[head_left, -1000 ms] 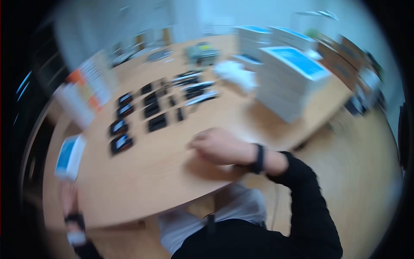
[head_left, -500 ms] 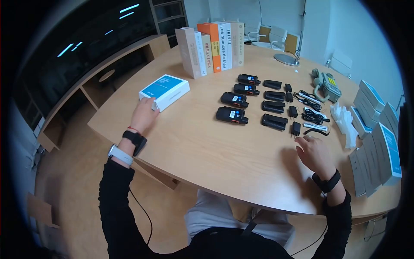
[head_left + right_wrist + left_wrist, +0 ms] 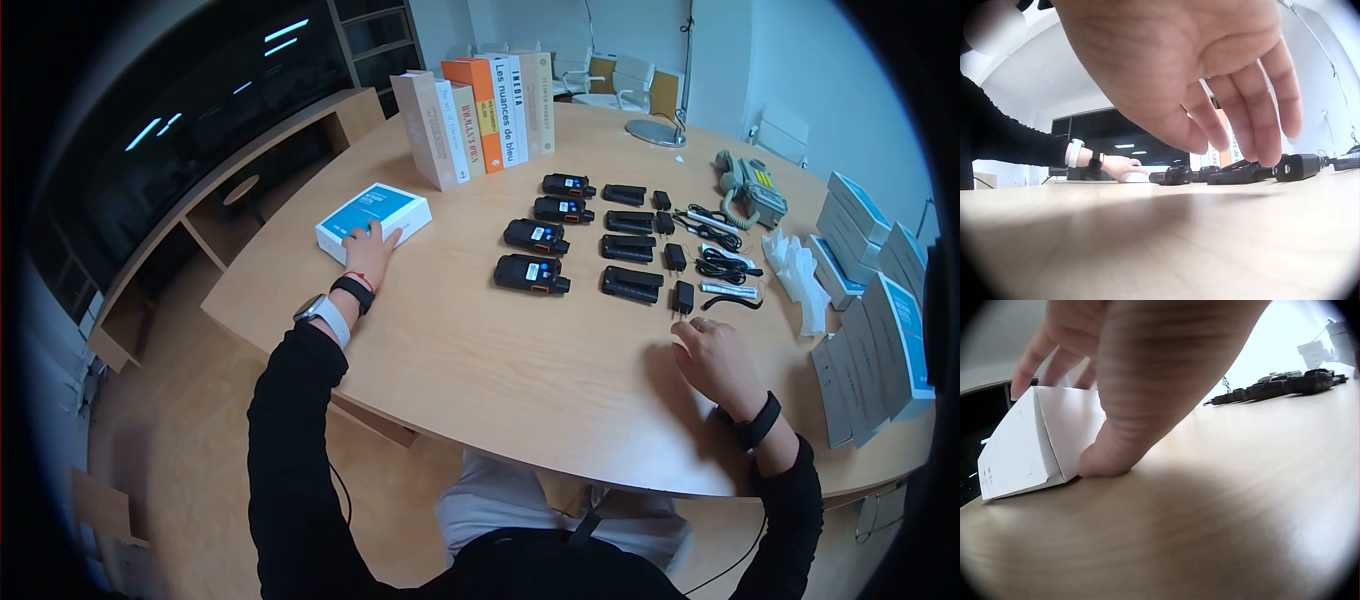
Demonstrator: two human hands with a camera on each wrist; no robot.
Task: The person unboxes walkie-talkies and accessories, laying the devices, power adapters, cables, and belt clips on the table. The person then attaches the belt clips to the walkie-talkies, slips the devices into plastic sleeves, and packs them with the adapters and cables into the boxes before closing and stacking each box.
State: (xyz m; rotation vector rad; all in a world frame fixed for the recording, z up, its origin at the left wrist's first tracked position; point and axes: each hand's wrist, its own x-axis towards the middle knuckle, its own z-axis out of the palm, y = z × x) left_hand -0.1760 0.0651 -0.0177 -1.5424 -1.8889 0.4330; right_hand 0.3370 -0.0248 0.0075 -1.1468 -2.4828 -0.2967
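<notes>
A small white box (image 3: 365,209) with a blue lid lies at the table's left side. My left hand (image 3: 368,254) is on its near edge, fingers reaching over the top. In the left wrist view, the thumb (image 3: 1112,453) lies along the side of the box (image 3: 1019,450), low by the tabletop. My right hand (image 3: 722,362) hovers low over the table at the right, fingers bent loosely and holding nothing. Its fingertips are just in front of a black plug adapter (image 3: 683,296), the nearest in a column of several.
Several black handheld radios (image 3: 530,273) stand in a column mid-table, beside black battery-like pieces (image 3: 632,284) and coiled cables (image 3: 727,265). Upright books (image 3: 487,120) are behind. A desk phone (image 3: 765,195), white plastic bags (image 3: 797,280) and stacked boxes (image 3: 900,345) occupy the right side.
The view swung leftward, then steadied. My left hand slid rightward along the box's near side and onto its top. The right hand stays near the adapters.
</notes>
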